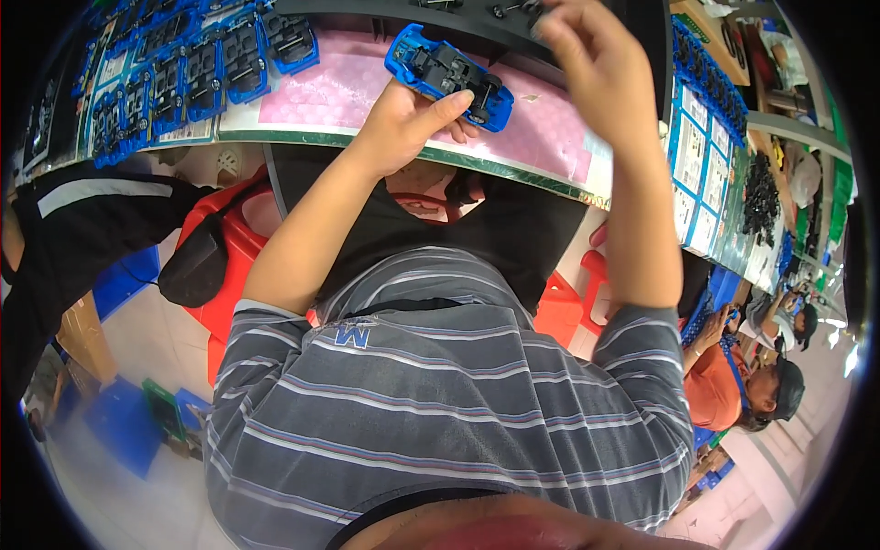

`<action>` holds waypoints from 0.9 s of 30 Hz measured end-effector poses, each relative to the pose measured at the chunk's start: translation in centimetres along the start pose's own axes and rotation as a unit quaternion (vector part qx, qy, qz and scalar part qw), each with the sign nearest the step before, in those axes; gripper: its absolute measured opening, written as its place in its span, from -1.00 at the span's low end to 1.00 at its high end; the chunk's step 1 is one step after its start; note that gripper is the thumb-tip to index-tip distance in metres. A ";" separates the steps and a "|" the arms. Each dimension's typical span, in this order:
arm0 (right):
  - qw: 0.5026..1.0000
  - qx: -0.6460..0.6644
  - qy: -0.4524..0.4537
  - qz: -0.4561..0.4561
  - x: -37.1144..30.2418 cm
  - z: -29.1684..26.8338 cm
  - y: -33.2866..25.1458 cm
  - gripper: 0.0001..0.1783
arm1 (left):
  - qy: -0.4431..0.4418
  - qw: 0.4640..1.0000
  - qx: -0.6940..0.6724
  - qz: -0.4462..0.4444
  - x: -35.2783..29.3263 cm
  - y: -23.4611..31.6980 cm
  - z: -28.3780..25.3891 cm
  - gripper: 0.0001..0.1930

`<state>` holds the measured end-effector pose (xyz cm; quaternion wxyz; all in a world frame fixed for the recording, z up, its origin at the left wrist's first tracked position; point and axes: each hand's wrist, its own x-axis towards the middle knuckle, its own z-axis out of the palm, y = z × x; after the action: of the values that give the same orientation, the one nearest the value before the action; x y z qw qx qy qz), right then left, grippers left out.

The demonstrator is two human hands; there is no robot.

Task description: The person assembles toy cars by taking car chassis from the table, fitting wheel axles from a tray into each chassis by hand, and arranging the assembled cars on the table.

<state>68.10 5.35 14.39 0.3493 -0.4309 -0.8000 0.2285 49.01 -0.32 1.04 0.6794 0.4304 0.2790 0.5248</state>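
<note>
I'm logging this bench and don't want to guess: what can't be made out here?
- Head view: whether the right hand holds a small part; blur and its own fingers obscure this.
- Head view: the far side of the blue toy car, hidden by the car itself and the left hand.
- Head view: all the black parts; the top edge cuts them off.

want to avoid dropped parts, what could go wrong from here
The car, held only by the left hand near the edge of the table, might slip and fall. The right hand, by the tray, could knock small black parts about.
</note>
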 end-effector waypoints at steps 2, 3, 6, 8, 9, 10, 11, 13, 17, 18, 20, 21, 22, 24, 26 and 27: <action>0.989 -0.016 0.042 -0.142 -2.3 2.0 -0.1 -0.82 | 0.013 0.999 0.038 0.014 0.0 0.3 0.6 -0.72; 0.992 0.014 0.045 -0.119 -3.3 3.5 -0.5 -0.81 | 0.006 0.997 0.070 0.017 0.1 0.0 0.5 -0.69; 0.996 0.031 0.037 -0.076 -4.2 6.9 -0.9 -0.76 | -0.016 0.988 0.134 0.070 -0.3 -0.3 0.2 -0.65; 0.993 -0.008 0.066 -0.093 -4.1 7.9 -1.0 -0.76 | -0.012 0.981 0.185 0.054 -0.6 -0.5 0.0 -0.62; 0.994 -0.001 0.056 -0.094 -4.1 8.1 -1.1 -0.74 | -0.001 0.977 0.199 0.073 -0.8 -1.0 -0.4 -0.63; 0.994 0.002 0.054 -0.097 -4.2 8.1 -1.2 -0.74 | 0.010 0.973 0.213 0.093 -1.0 -1.3 -0.7 -0.65; 0.993 -0.003 0.047 -0.105 -4.3 7.9 -1.2 -0.73 | 0.016 0.972 0.214 0.094 -1.2 -1.0 -0.5 -0.65; 0.992 -0.005 0.035 -0.117 -4.5 7.6 -1.0 -0.71 | 0.007 0.961 0.256 0.105 -1.2 -0.6 0.0 -0.69; 0.989 0.006 0.059 -0.135 -5.3 6.5 -0.2 -0.73 | 0.013 0.992 0.105 0.067 -1.5 -0.5 0.1 -0.79; 0.989 0.017 0.056 -0.137 -5.6 6.1 0.2 -0.74 | 0.003 0.996 0.069 0.060 -1.5 -0.1 0.1 -0.80; 0.985 0.031 0.074 -0.155 -6.4 6.0 1.3 -0.79 | -0.009 0.998 0.032 0.049 -1.6 0.2 -0.1 -0.80; 0.988 0.026 0.080 -0.127 -7.1 5.9 1.9 -0.80 | -0.003 0.999 -0.014 0.029 -1.8 0.2 -0.3 -0.79; 0.991 0.021 0.087 -0.098 -7.9 5.9 2.6 -0.81 | 0.005 0.998 -0.060 0.009 -1.9 0.2 -0.6 -0.78; 0.994 0.016 0.083 -0.074 -9.3 6.3 4.7 -0.82 | -0.012 0.996 -0.087 0.003 -2.0 0.2 -0.7 -0.79; 0.995 0.061 0.072 0.020 -10.4 7.0 6.0 -0.80 | -0.010 0.996 -0.088 0.029 -2.0 0.1 -0.6 -0.79; 0.995 0.048 0.083 0.011 -10.8 7.2 6.2 -0.78 | -0.016 0.996 -0.083 0.026 -2.0 0.0 -0.7 -0.79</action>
<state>70.05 -1.00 1.64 0.4320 -0.4401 -0.7517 0.2337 47.87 -2.00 0.57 0.7032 0.3880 0.2120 0.5567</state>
